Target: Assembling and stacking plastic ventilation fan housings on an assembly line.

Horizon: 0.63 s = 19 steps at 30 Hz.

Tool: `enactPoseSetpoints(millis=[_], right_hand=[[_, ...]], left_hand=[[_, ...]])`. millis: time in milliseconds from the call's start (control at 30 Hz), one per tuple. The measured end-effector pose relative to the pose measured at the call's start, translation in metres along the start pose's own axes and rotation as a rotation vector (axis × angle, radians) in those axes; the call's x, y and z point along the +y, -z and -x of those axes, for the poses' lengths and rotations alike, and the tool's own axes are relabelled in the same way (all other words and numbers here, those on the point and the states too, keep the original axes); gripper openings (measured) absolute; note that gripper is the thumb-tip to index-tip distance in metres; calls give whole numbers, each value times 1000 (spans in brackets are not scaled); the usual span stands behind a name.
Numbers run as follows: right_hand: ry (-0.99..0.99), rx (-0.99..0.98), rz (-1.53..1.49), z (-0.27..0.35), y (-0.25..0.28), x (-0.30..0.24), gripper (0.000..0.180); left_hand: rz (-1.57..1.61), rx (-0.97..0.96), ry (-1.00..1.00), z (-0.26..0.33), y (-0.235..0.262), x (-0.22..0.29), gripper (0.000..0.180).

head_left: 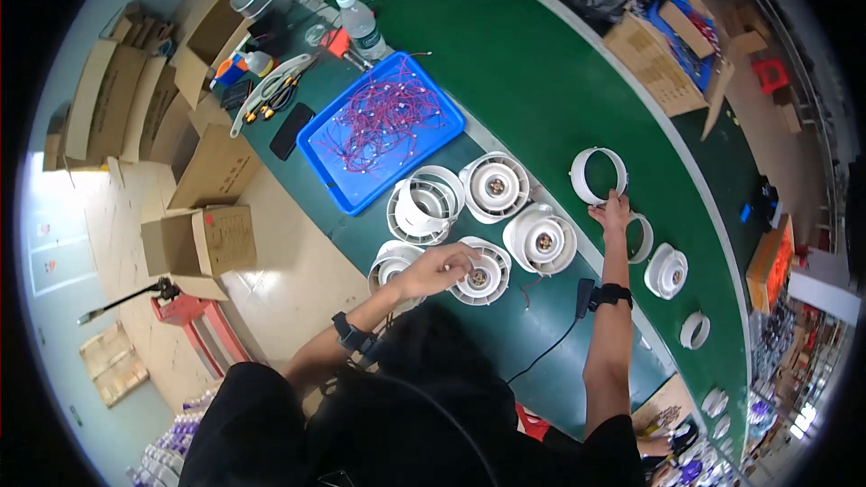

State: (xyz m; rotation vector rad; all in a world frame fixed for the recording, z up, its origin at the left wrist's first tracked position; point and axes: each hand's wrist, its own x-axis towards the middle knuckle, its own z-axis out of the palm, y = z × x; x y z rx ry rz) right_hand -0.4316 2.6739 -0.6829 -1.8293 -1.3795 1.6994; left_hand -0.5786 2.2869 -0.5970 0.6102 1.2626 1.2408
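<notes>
Two hands work on the green tabletop [541,90]: the left hand [439,268] grips a white fan housing [480,272] beside the blue tray [379,129]; the right hand [612,213] pinches a white ring [598,175] beyond it.

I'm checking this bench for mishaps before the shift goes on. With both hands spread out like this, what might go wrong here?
The right hand reaches far out to the white ring, away from the left hand on a white fan housing; a stretched grip may slip. The housings sit packed close together, so a nudge could knock a neighbour. The black cable trailing by the right forearm might snag.
</notes>
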Motion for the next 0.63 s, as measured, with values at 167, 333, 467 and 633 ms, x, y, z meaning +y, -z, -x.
enactPoseSetpoints(millis=[167,333,467,633], right_hand=[[492,-210,353,-4,-52,-11,39],[885,-61,422,46,-50,-38,25],[672,-392,68,113,-12,-19,22],[222,-755,154,174,18,36,23]], left_hand=[[-207,123,32,-5,-2,1,31],[-974,168,-60,-27,-25,5,54],[-1332,-9,-99,-34,-34,-9,95],[-1335,-256,99,-40,-49,-22,110]])
